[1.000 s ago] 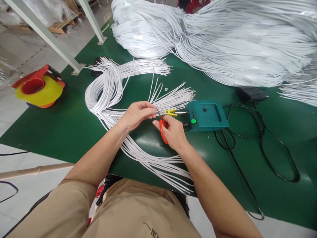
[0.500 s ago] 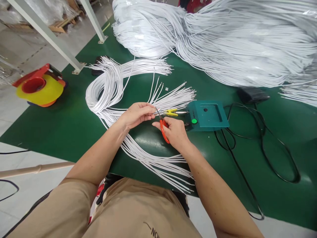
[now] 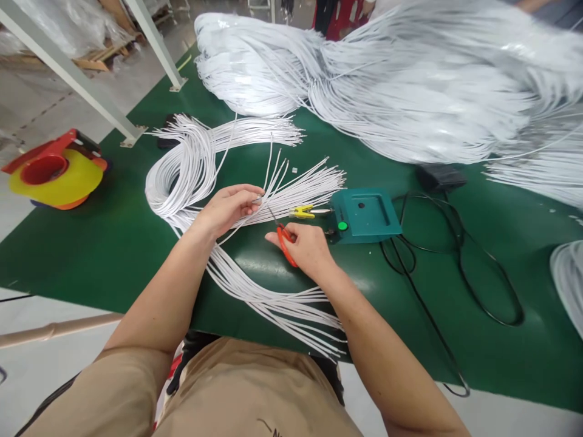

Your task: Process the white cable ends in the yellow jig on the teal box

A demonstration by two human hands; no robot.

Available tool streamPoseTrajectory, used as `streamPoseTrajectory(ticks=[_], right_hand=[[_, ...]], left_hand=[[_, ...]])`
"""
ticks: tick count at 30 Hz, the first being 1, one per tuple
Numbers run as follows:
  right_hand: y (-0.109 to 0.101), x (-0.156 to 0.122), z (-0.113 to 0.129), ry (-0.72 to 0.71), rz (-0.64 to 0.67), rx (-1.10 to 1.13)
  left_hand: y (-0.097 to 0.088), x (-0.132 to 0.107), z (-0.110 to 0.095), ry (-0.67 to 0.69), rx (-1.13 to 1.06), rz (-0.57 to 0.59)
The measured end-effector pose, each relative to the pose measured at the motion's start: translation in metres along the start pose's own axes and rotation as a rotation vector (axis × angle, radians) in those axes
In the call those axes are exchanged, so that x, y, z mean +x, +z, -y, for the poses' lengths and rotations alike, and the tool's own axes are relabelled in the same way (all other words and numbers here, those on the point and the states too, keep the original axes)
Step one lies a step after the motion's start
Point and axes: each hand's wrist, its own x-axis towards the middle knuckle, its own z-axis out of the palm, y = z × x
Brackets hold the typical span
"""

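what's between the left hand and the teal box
In the head view, white wires, the tip of the red-handled tool and the yellow clip lie between the left hand and the teal box.

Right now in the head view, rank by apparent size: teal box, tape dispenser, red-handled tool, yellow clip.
1. Tape dispenser
2. Teal box
3. Red-handled tool, partly hidden by the right hand
4. Yellow clip
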Motion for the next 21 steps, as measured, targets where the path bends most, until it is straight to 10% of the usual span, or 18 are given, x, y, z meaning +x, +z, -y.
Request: streamPoseTrajectory(ticks=[15,21], right_hand=[[0.002,-0.007,0.002,-0.080,0.134,-0.432],[-0.002,-0.014,0.003,-0.146,0.099,-0.477]], left_hand=[[0.001,0.006,0.007,0.072,-0.096,-0.056],[0.015,0.000,-0.023,0.244,0.041,-0.106]])
